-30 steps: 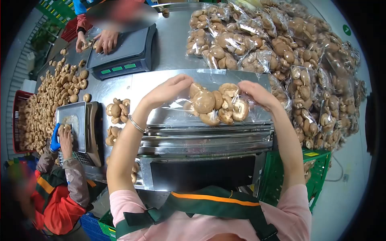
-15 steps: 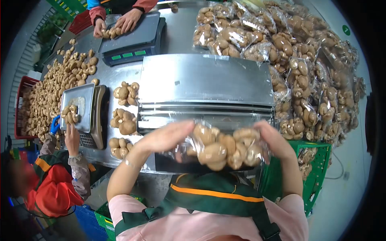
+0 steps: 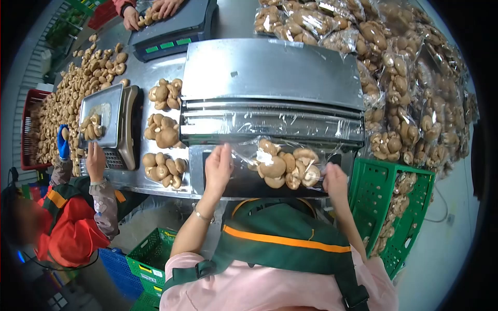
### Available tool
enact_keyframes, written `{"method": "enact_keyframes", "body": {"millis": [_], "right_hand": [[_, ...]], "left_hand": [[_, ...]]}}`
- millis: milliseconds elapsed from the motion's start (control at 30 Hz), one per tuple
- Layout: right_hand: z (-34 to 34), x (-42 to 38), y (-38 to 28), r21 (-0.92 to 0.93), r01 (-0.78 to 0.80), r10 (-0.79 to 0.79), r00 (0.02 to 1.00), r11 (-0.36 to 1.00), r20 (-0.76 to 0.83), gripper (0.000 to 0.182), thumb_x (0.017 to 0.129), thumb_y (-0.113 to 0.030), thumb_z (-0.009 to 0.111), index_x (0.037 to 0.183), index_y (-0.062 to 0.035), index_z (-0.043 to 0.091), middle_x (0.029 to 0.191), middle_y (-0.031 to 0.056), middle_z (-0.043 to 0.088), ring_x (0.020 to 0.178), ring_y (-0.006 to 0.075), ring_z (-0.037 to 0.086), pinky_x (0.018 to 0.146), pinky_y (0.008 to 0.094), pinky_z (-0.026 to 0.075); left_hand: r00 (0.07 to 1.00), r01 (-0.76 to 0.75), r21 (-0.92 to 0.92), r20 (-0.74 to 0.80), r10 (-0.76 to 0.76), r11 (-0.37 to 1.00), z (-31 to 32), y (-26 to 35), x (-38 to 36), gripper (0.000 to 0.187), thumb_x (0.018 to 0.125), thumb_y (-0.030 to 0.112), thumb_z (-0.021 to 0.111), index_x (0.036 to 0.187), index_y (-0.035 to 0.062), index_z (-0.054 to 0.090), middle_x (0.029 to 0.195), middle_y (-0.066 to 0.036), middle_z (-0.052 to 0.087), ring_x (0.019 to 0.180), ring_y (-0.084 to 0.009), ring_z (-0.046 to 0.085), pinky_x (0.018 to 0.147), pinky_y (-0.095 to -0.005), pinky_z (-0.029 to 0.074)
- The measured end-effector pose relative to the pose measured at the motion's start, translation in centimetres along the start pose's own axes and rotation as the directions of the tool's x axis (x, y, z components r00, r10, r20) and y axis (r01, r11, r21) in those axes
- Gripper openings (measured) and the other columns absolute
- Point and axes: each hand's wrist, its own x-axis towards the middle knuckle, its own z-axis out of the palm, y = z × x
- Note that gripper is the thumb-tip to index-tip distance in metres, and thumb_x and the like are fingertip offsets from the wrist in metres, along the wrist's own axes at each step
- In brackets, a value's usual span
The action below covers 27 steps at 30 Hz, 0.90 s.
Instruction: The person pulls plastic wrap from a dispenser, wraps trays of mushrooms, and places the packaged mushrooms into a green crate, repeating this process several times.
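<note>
**Inspector:** Mushrooms, brown, bunched inside a clear film wrap (image 3: 282, 168), sit against the dark front panel of the steel wrapping machine (image 3: 270, 78), just below its film roll (image 3: 272, 124). Report the hands.

**Operator:** I have my left hand (image 3: 218, 167) flat on the film at the left of the bundle, fingers together and pointing up, pressing rather than closed around anything. My right hand (image 3: 334, 179) is at the bundle's right edge, fingers curled onto the film; I cannot tell how tightly it pinches.

**Inspector:** Is the bundle resting on a surface?

**Operator:** I cannot tell; it appears held between my two hands in front of the panel, with the film stretched between them.

**Inspector:** Surroundings?

**Operator:** Left of the machine, three small heaps of loose mushrooms (image 3: 165, 168) lie in a column on the steel table (image 3: 228, 23). Beside them stands a grey weighing scale (image 3: 104, 127) with a few mushrooms on its pan; a co-worker's bare hand (image 3: 95, 160) touches its front, and their blue-gloved hand (image 3: 63, 142) is just beside it. A large loose pile (image 3: 65, 98) spreads further left. At the far end another person's hands (image 3: 155, 9) rest on a dark scale (image 3: 174, 26). Wrapped mushroom packs (image 3: 404, 83) are heaped to the right, and a green plastic crate (image 3: 391, 207) stands below them, near my right hand.
</note>
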Motion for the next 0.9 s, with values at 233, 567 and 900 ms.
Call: {"method": "enact_keyframes", "body": {"millis": [233, 567, 900], "right_hand": [[-1.9, -8.1, 0.9, 0.424, -0.474, 0.598, 0.768, 0.772, -0.229, 0.02, 0.093, -0.023, 0.048, 0.077, -0.0109, 0.049, 0.054, -0.0046, 0.041, 0.038, 0.0046, 0.035, 0.033, 0.0215, 0.023], [2.0, -9.4, 3.8, 0.498, -0.316, 0.117, 0.913, 0.808, 0.39, 0.037, 0.088, -0.016, 0.051, 0.12, -0.0011, 0.042, 0.107, 0.0098, 0.055, 0.094, 0.0167, 0.055, 0.081, 0.0318, 0.045], [-19.3, -7.6, -7.8, 0.787, 0.11, 0.412, 0.804, 0.607, -0.43, 0.021, 0.086, -0.027, 0.057, 0.087, -0.0059, 0.058, 0.07, 0.0028, 0.06, 0.059, 0.015, 0.057, 0.053, 0.0292, 0.045]], "left_hand": [[0.826, 0.524, -0.278, -0.065, -0.56, 0.805, -4.4, -2.1, -10.3, 0.026, 0.092, 0.026, 0.051, 0.072, 0.0102, 0.054, 0.051, 0.007, 0.038, 0.041, -0.0022, 0.03, 0.037, -0.0196, 0.022], [0.583, 0.516, 0.05, 0.711, -0.394, 0.855, 4.0, -3.5, -7.8, 0.02, 0.085, 0.015, 0.058, 0.101, 0.0022, 0.061, 0.087, -0.005, 0.063, 0.075, -0.0123, 0.06, 0.063, -0.0253, 0.048], [0.396, -0.654, 0.47, 0.88, -0.26, 0.592, 15.1, 12.7, -4.2, 0.032, 0.078, 0.014, 0.068, 0.103, 0.0011, 0.053, 0.079, -0.01, 0.06, 0.072, -0.0175, 0.06, 0.065, -0.0296, 0.049]]}}
